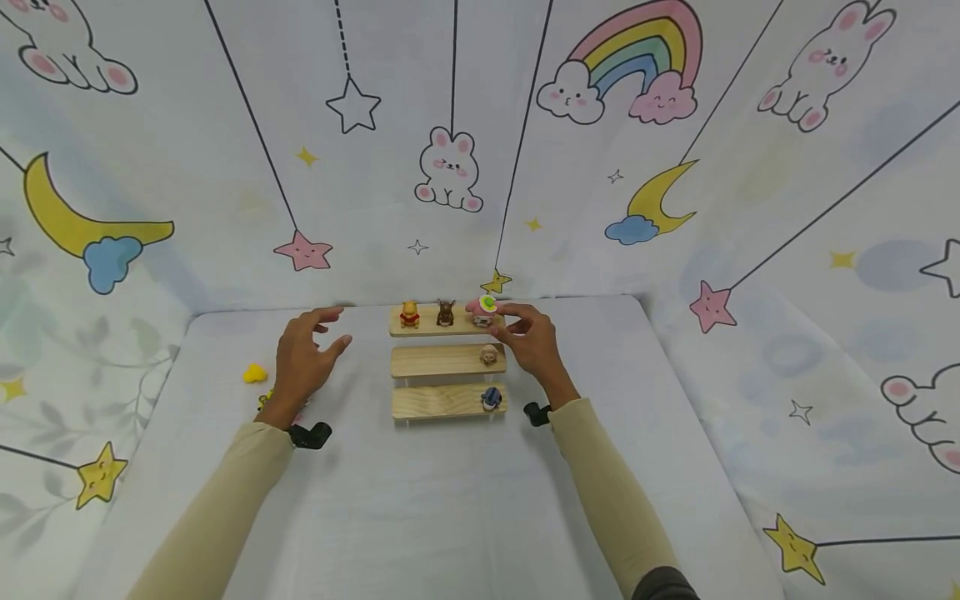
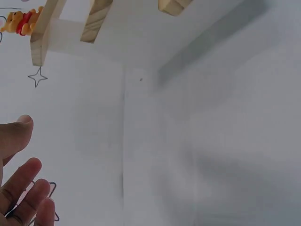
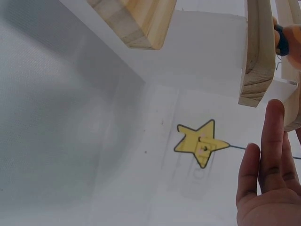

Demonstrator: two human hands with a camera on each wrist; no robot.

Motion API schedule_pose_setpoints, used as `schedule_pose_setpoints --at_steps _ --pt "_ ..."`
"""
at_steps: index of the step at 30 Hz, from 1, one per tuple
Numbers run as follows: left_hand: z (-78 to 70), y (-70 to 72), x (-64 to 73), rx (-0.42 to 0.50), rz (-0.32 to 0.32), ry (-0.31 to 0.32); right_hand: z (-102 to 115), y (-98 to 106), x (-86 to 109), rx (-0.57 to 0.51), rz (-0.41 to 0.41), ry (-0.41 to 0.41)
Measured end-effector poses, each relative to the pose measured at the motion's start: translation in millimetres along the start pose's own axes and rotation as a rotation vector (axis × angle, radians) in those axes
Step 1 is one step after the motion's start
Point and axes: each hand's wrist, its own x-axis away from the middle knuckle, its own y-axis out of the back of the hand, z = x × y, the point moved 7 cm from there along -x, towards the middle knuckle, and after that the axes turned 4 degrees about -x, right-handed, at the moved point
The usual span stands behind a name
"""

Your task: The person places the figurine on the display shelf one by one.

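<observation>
A three-tier wooden shelf (image 1: 435,403) stands in the middle of the table in the head view. At the right end of its top tier, my right hand (image 1: 531,340) pinches a pink toy figurine (image 1: 477,314) with a green and yellow round piece on it. In the right wrist view that figurine is out of sight; the fingers (image 3: 271,155) lie beside the tiers' ends. Left of the shelf, my left hand (image 1: 302,354) hovers with fingers apart and nothing between them. A Winnie-the-Pooh figurine (image 1: 409,314) and a brown figurine (image 1: 446,312) share the top tier.
A beige-brown figurine (image 1: 489,355) sits on the middle tier's right end, a blue one (image 1: 491,398) on the bottom tier's. A yellow toy piece (image 1: 255,372) lies at the table's left, with more small pieces partly hidden by my left wrist. Printed cloth walls surround the table (image 1: 465,517).
</observation>
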Motion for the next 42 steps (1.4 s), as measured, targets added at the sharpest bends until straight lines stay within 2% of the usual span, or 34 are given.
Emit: schedule_pose_setpoints --at_steps 4,12,21,31,42 --pt "14.0 5.4 2.4 -0.006 -0.008 0.023 0.0 0.2 0.3 -0.016 0.001 -0.003" --pt "35.9 24.2 7.7 -0.010 -0.068 0.051 0.2 0.6 0.6 -0.017 -0.004 -0.006" --pt "65.8 38.6 17.6 -0.041 -0.093 0.151 -1.0 0.5 -0.4 -0.018 -0.003 -0.009" --pt "100.9 45.9 27.6 -0.087 -0.112 0.240 -0.8 -0.1 0.0 -0.034 -0.003 0.017" --pt "130.8 57.2 36.2 -0.113 -0.120 0.362 -1.8 0.5 -0.7 -0.034 -0.005 0.016"
